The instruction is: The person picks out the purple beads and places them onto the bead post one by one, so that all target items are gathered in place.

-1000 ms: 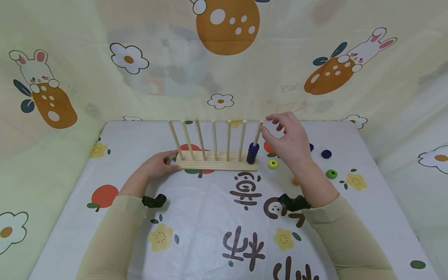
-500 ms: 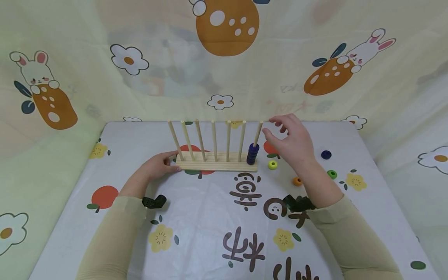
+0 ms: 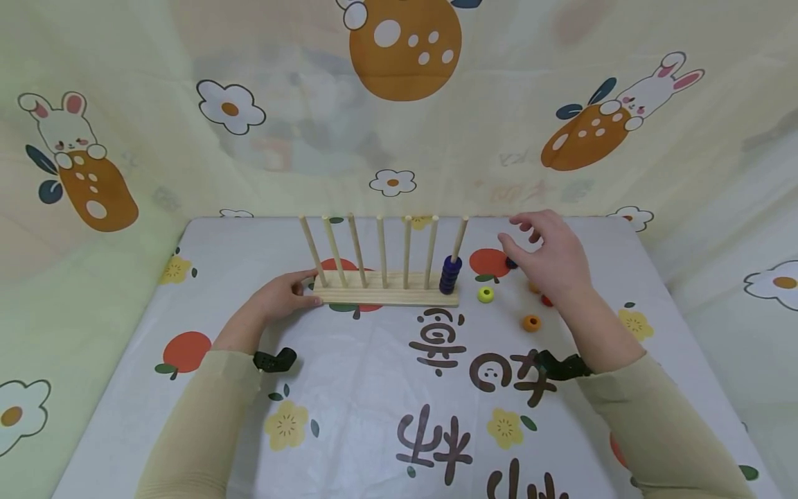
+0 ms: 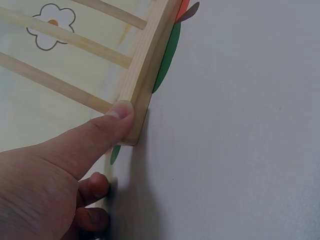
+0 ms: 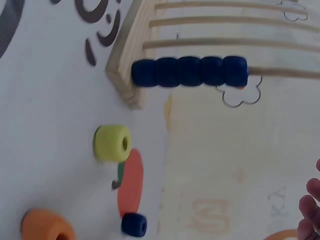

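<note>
A wooden peg rack with several upright pegs stands on the table. Dark blue beads are stacked on its rightmost peg; the right wrist view shows the stack from close by. My left hand grips the rack's left end, its thumb pressed on the base. To the right of the rack, my right hand is raised over loose beads, thumb and fingers apart, holding nothing. A dark blue bead is partly hidden by it, as are an orange bead and a red bead.
Right of the rack lie a yellow-green bead and a second orange bead. A patterned cloth covers the table, and a printed curtain hangs behind it.
My right hand has moved right, away from the rightmost peg. Loose beads near the rack have come into view, while others are now covered. My left hand and the rack have stayed put.
</note>
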A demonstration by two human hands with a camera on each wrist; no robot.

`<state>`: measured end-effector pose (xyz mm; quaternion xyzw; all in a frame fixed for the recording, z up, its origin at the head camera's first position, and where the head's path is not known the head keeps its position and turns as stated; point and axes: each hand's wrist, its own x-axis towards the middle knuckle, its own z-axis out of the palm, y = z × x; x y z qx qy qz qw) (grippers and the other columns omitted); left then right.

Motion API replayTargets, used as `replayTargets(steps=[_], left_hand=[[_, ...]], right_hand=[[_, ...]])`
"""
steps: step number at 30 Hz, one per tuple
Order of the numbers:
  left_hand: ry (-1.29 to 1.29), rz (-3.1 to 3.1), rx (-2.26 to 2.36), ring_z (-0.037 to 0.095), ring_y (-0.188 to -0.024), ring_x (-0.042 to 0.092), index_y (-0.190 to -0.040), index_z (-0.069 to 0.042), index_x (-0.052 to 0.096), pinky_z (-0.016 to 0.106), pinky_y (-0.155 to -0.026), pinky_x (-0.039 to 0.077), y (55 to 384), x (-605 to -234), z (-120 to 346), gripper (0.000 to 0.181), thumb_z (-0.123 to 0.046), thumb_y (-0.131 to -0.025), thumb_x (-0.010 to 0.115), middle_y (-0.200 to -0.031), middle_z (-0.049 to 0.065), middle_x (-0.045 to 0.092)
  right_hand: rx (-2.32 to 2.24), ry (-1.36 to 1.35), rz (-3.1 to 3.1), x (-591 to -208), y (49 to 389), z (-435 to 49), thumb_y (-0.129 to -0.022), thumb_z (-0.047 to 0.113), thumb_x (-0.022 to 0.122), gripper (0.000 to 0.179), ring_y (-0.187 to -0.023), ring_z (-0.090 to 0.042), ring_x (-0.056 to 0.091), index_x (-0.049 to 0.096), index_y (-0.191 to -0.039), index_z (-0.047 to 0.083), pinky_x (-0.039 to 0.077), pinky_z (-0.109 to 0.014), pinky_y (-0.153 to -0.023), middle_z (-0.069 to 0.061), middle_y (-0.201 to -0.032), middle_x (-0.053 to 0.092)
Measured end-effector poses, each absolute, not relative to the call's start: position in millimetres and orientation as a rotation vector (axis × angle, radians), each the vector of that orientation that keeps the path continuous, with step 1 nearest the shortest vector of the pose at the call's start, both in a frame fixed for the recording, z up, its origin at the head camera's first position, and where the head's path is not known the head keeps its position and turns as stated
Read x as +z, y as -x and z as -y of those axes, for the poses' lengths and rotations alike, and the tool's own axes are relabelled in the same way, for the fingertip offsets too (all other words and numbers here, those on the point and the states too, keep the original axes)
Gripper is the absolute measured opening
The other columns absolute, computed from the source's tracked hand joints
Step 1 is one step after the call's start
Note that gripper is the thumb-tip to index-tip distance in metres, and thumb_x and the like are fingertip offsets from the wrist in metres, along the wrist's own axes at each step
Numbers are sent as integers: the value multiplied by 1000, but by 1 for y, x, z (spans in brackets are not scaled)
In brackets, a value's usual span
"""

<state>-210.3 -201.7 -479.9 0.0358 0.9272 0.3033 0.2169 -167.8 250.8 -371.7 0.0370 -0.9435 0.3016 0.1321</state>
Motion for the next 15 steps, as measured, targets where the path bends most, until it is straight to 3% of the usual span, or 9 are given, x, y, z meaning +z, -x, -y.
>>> replayTargets(steps=[15], left_hand=[[-101,-2569,840,23,-85,45,-153,-23,40,36,-70,35,208,-478,202,76,-40,-88,75,-91,8,47]], right_hand=[[764,68,2877,-404,166,-309,-96,51,55,52,-102,-33,49,59,-127,9,42,-47,-78,-13,-119,53]])
